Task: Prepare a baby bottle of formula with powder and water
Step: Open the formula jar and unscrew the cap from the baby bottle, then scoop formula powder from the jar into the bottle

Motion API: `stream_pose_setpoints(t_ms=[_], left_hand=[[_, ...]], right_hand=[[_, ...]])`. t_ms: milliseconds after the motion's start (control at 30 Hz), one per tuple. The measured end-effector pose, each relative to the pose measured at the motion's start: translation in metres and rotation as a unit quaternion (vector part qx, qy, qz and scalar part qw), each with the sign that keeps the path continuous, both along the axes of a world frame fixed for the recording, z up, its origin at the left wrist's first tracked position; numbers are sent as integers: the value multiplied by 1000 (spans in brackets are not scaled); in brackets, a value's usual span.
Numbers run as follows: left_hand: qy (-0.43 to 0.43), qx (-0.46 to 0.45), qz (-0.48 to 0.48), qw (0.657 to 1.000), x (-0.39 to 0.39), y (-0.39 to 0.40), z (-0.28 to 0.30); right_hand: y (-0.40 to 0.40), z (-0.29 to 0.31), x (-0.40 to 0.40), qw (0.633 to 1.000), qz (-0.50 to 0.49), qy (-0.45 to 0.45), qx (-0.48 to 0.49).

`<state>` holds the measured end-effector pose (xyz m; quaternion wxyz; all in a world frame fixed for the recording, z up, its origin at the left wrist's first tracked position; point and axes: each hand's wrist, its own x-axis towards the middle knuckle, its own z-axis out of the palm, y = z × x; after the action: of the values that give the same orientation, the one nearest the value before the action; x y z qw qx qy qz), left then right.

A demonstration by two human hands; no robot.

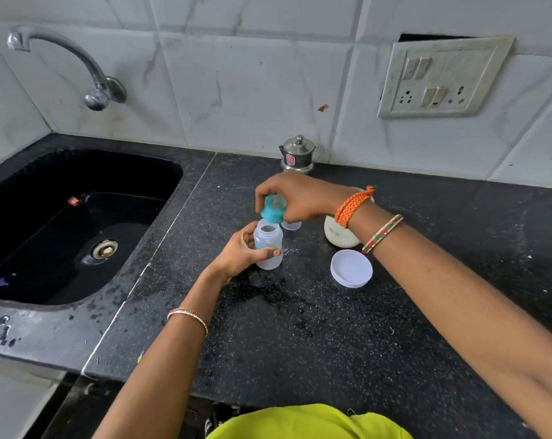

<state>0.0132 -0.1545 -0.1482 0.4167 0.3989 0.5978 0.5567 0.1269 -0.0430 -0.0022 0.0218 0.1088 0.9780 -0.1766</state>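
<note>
**Bottle uncapped, teal collar held just above it**

The clear baby bottle [268, 245] stands on the black tabletop [331, 327], gripped by the left hand [239, 255]. The right hand [295, 198] clasps the teal nipple collar [272, 210] over its mouth. Behind the bottle, the white formula jar [339, 237] bears faint, unreadable lettering, partly hidden by the wrist. The white lid [351, 268] lies right of the bottle. The steel pot [298, 155] behind carries an illegible pink sticker.

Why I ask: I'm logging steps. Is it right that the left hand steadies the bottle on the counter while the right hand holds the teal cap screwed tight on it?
Not quite. In the head view the teal cap is off, tilted above the open bottle in the right hand; the left hand does steady it on the counter.
</note>
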Motion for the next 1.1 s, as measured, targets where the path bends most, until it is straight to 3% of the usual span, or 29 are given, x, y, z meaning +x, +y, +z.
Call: stream_pose_setpoints(t_ms=[200,367,533,600,667,733,800,833,967,1100], left_hand=[[-8,15,14,1000,6,-2,-4],[0,20,7,1000,5,0,1],[21,24,-7,999,4,-4,-2],[27,26,-8,999,5,-4,-2],[25,26,-7,999,5,-3,-3],[20,25,-5,999,6,-1,-5],[15,25,-5,1000,6,1,-6],[13,25,-6,1000,6,2,-5],[9,25,-6,1000,8,11,0],[-4,32,4,999,16,19,0]], right_hand=[[17,-35,17,978,-128,-129,97],[-3,-92,20,975,-120,-172,80],[-2,-92,25,975,-108,-169,100],[4,-74,30,980,-132,-117,96],[12,-52,37,982,-177,-8,68],[22,-35,49,958,-251,123,66],[37,-26,64,918,-333,189,104],[45,-24,72,907,-368,173,110],[67,-26,81,891,-448,-33,57],[75,-36,68,876,-461,-132,62]])
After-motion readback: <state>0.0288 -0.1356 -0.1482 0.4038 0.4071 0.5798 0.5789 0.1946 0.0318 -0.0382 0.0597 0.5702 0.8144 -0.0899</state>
